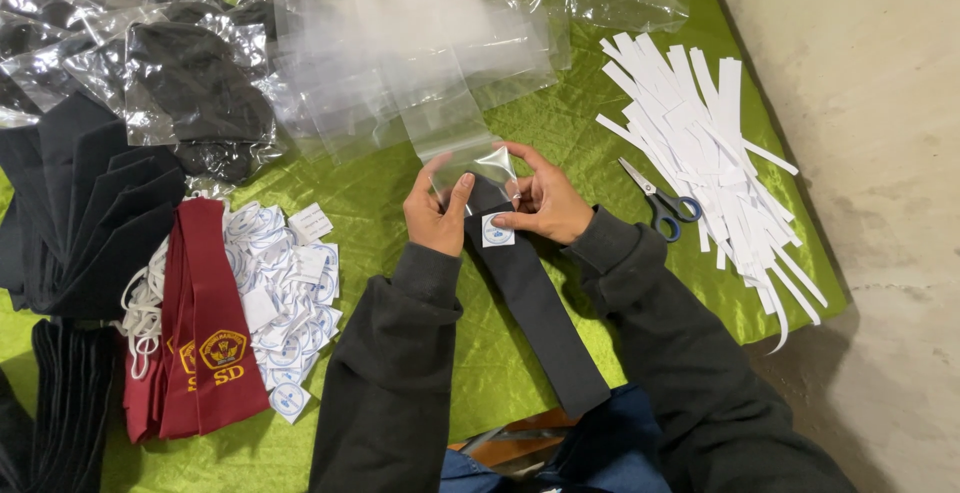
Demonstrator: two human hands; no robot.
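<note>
Both hands, left hand (436, 215) and right hand (540, 203), pinch the soft black tie (530, 298) and its slippery clear bag (478, 165), left of the scissors (660, 203).

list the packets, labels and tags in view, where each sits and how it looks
Clear plastic sleeve: between both hands, over a dark tie's end.
Round white sticker: on the dark tie, by the right hand.
White tag pile: left, small squares.
Clear bag stack: top centre.
White paper strips: right.

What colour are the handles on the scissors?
The scissors have blue handles, seen in the head view, lying beside the white paper strips.
</note>
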